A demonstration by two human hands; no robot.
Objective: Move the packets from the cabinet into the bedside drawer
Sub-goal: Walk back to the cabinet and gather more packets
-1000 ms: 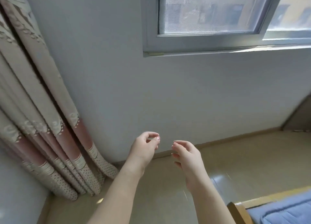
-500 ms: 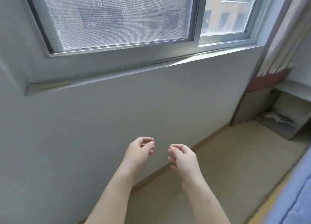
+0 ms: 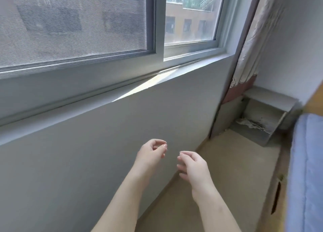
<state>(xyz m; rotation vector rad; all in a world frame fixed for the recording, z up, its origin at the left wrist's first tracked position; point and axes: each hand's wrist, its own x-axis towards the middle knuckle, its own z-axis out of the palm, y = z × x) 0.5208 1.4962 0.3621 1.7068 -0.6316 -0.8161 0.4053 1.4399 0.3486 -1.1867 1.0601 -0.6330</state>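
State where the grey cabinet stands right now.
The grey cabinet stands at the far right of the head view, in the room's corner, under the curtain and beside the bed.

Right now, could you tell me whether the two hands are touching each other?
Apart. The head view shows bare wall between the left hand and the right hand; their fingertips do not meet.

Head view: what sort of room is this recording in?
Most likely a bedroom: a bed with blue bedding at the right edge, a small grey open-fronted cabinet in the corner beside it, and a curtain hanging next to a sliding window.
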